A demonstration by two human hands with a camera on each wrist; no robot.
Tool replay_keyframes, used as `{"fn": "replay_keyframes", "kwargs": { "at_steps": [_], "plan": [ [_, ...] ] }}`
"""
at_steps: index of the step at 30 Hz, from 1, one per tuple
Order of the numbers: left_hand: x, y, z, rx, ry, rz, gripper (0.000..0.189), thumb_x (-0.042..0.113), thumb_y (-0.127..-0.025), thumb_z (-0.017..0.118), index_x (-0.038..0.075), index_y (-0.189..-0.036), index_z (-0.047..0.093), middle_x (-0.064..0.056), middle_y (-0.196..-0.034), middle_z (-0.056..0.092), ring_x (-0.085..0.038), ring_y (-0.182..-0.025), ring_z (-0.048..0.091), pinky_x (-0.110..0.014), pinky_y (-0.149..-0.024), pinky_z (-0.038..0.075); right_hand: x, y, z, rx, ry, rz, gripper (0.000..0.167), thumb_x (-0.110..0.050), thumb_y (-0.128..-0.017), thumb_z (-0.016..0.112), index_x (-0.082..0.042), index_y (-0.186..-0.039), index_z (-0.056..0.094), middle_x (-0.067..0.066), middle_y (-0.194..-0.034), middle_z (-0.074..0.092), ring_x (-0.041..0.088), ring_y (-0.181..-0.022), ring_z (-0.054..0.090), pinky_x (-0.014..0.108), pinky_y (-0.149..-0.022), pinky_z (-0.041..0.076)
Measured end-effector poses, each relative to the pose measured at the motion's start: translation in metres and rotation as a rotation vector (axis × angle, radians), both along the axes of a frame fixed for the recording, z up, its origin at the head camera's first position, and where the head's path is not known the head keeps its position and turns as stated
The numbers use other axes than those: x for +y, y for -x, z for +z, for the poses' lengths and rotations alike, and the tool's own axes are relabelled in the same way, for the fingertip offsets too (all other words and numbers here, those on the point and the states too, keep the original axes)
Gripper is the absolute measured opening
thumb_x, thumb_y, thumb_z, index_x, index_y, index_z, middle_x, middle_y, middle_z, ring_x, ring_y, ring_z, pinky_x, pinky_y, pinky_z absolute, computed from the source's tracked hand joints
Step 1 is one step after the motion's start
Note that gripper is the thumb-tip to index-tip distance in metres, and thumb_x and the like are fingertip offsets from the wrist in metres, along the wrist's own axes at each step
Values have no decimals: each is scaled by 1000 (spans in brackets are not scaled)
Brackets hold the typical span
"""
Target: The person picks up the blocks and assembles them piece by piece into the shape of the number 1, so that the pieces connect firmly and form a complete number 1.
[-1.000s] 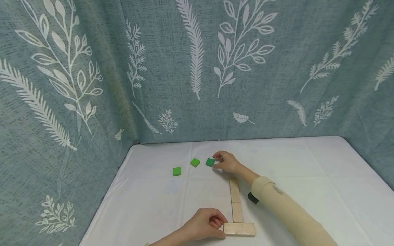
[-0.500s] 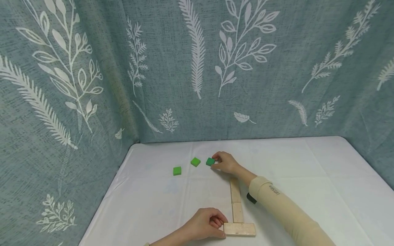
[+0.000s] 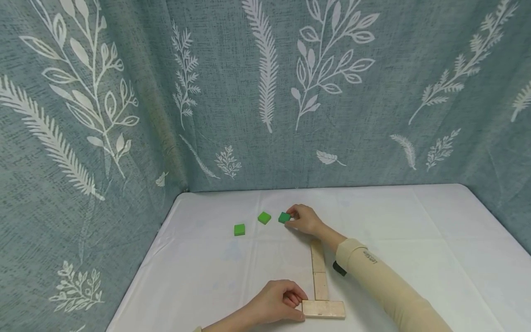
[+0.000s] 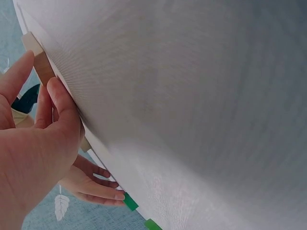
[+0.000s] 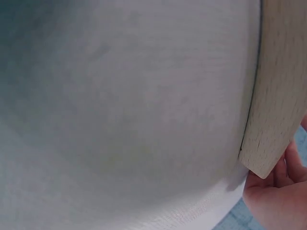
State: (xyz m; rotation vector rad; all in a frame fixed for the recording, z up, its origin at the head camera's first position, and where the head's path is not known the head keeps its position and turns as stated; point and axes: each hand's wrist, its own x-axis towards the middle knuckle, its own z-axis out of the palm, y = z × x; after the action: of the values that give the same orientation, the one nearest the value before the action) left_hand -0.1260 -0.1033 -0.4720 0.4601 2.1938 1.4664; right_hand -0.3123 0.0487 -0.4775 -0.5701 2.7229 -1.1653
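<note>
In the head view my left hand (image 3: 282,302) pinches the left end of a flat wooden block (image 3: 325,309) lying crosswise at the near side. From its far edge two more wooden blocks (image 3: 319,272) run away in a line, end to end. Beyond them, my right hand (image 3: 306,220) pinches a dark green block (image 3: 284,217) between thumb and fingers. The left wrist view shows thumb and fingers around the wooden block (image 4: 42,62), with the dark green block (image 4: 129,201) at the other hand's fingertips. In the right wrist view a wooden block (image 5: 276,105) partly hides my right hand's fingers.
Two lighter green blocks lie to the left of the dark one: a nearer one (image 3: 264,218) and a farther-left one (image 3: 239,229). A black object (image 3: 339,268) shows by the right sleeve. A leaf-patterned curtain (image 3: 232,115) stands behind the white table (image 3: 415,240).
My right hand's thumb and fingers have closed in on the dark green block. My left hand stays at the near wooden block.
</note>
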Motion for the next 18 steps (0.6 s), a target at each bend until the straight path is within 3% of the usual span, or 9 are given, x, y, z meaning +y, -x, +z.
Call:
{"fn": "replay_keyframes", "kwargs": {
  "at_steps": [12,18],
  "plan": [
    [-1,0,-1,11,-27,-10,25,1,-72,83,7,-93,70,6,-77,59,-2,-67,54,-15,-64,47,4,0,-3,27,14,17,29,-12,-85,75,0,-110,66,6,-94,62,19,-87,57,35,-80,49],
    [-2,0,-2,15,-42,-19,25,0,-72,83,7,-93,70,6,-78,59,-1,-68,54,-15,-65,48,13,-1,-3,45,51,53,32,-21,-85,76,-2,-108,66,5,-93,62,19,-85,58,33,-77,50]
  ]
}}
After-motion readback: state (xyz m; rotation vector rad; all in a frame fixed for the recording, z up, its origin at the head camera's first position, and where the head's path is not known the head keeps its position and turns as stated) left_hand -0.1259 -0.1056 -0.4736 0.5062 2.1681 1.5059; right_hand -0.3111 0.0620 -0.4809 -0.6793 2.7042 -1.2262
